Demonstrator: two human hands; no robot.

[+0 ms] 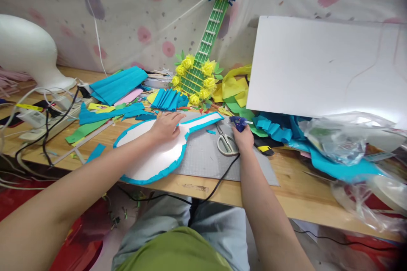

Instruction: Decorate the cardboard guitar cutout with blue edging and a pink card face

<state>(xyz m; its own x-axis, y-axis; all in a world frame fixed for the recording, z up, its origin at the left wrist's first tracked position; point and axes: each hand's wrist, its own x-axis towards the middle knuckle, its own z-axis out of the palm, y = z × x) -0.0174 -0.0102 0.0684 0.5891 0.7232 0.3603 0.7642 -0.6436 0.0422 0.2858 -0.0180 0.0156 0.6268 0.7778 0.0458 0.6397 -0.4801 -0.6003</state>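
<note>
A white guitar-shaped cutout [159, 156] with a blue paper border lies flat near the table's front edge, its neck pointing right. On its upper body, close to the neck, rests my left hand [167, 127], fingers stretched out and holding nothing. My right hand [244, 137] is closed around a dark blue hot glue gun [239, 123], whose black cord runs down over the table edge. Just left of that hand, a pair of scissors [226, 144] lies on the grey cutting mat [210, 163]. A black and yellow tool [265, 150], perhaps a cutter, sits to its right.
A green paper guitar with yellow roses [206, 42] leans against the back curtain. Blue crepe paper [119, 84] and scraps litter the left. At right stand a white board [305, 67] and plastic bags [340, 135]. A power strip [47, 125] with cables lies far left.
</note>
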